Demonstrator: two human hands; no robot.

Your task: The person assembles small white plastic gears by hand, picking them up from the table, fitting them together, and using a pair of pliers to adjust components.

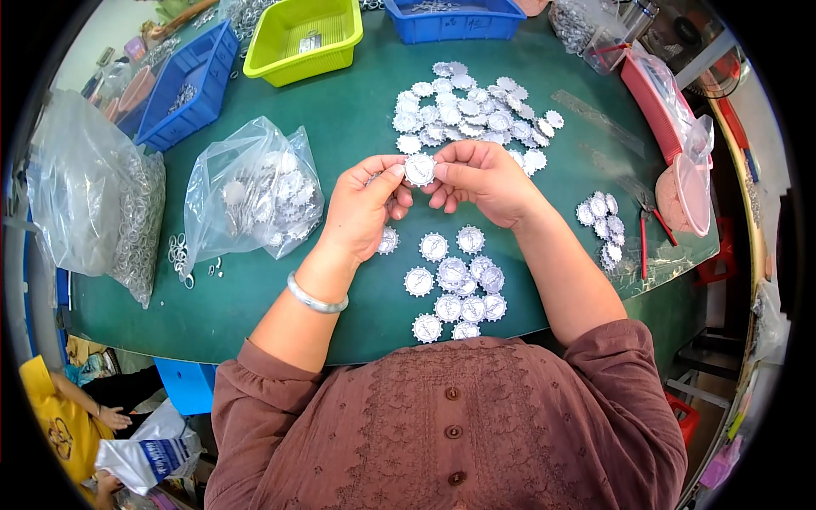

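Note:
Between both hands, over the middle of the green table, is a round silver metal disc with a toothed edge [420, 170]. My left hand [361, 200] pinches its left side between thumb and fingers. On the opposite side my right hand [484, 180] grips it in the same way. A large pile of similar toothed discs [467, 110] lies just beyond my hands. Nearer to me a smaller group of discs [459, 276] is spread out, some overlapping. To the left, a clear plastic bag [285, 191] holds many more discs.
A bag of metal rings [140, 212] stands far left, with loose rings [178, 255] nearby. Blue bins [208, 72] and a green basket [340, 59] line the back. At right are pliers with red handles [643, 246], another disc cluster [602, 223] and a pink tub [682, 200].

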